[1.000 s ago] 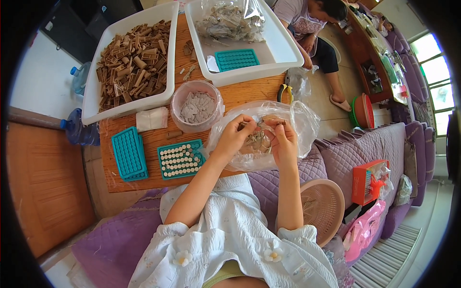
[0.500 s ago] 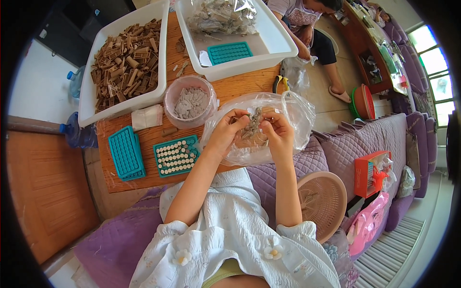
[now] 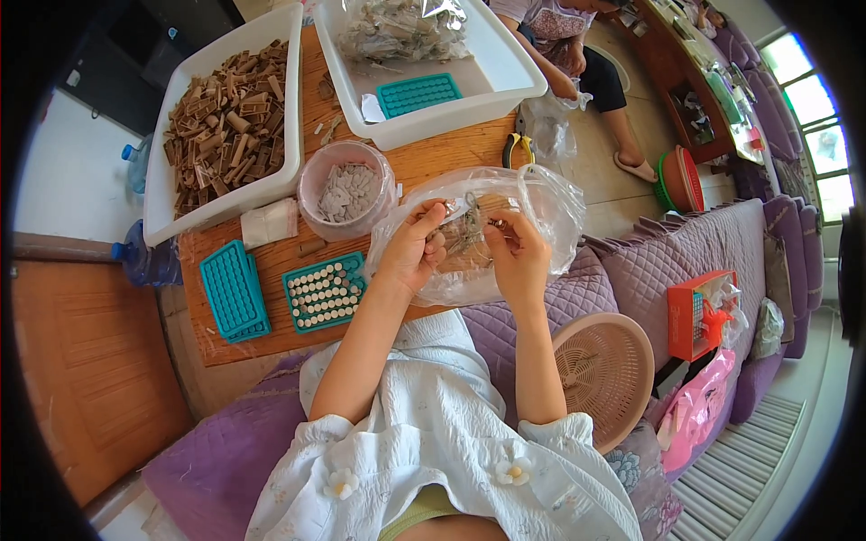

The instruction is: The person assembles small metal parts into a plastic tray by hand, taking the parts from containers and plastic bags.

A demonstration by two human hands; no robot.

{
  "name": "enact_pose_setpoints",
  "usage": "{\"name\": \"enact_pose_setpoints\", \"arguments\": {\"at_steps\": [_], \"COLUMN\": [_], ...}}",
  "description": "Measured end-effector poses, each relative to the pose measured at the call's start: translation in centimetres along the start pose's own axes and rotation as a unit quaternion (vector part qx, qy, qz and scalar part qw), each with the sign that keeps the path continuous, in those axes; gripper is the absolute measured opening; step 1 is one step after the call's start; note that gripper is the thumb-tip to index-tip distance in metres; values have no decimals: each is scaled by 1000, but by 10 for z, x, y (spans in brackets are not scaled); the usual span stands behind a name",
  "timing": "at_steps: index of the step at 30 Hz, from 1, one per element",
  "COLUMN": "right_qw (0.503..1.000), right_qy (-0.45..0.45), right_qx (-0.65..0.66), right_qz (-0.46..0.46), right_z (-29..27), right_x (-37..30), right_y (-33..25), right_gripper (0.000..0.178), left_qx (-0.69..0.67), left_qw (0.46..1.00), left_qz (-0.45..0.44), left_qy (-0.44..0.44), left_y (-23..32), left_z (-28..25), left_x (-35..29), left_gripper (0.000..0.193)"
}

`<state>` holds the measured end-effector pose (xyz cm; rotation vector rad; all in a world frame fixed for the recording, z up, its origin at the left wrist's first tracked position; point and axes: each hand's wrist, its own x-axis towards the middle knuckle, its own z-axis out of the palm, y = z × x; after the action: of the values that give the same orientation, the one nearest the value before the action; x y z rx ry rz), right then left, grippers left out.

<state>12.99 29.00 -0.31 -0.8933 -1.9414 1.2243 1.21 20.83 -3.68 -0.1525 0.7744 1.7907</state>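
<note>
My left hand and my right hand are raised together over a clear plastic bag that lies at the table's near right edge. Between the fingertips of both hands I pinch a small bunch of thin grey metal parts. More such parts lie inside the bag under my hands. A teal tray filled with pale round pieces lies just left of my left hand. Beyond it stands a round clear tub of grey pieces.
A second teal tray lies at the near left. Two white bins stand at the back: one with brown pieces, one with a bag and a teal tray. Pliers lie by the bag. A person sits beyond the table. A pink basket rests on the purple sofa.
The view has tilted slightly, so the table sits a little differently in frame. My hands stay over the bag, fingers working the small metal parts; nothing was set down or picked up.
</note>
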Motion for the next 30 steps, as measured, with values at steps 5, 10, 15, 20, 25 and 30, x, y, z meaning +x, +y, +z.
{"name": "enact_pose_setpoints", "arguments": {"at_steps": [5,10,15,20,25,30], "right_qw": [996,994,951,930,911,934], "right_qy": [42,0,32,20,-9,-39], "right_qx": [59,100,308,366,412,349], "right_qz": [43,38,3,16,24,73], "right_z": [-4,-6,-8,-31,-44,-42], "right_x": [-2,-3,-5,-8,-16,-30], "right_y": [3,4,-9,-11,-20,-42], "right_gripper": [12,15,19,31,29,29], "left_qx": [4,75,459,641,654,127], "left_qw": [999,995,866,706,737,978], "left_qz": [13,30,186,283,160,113], "left_qy": [43,58,68,104,56,-119], "left_y": [3,-2,-7,-10,-2,-10], "left_z": [1,1,-11,3,15,34], "left_x": [-1,2,7,-13,-44,-68], "left_gripper": [14,16,26,26,30,26]}}
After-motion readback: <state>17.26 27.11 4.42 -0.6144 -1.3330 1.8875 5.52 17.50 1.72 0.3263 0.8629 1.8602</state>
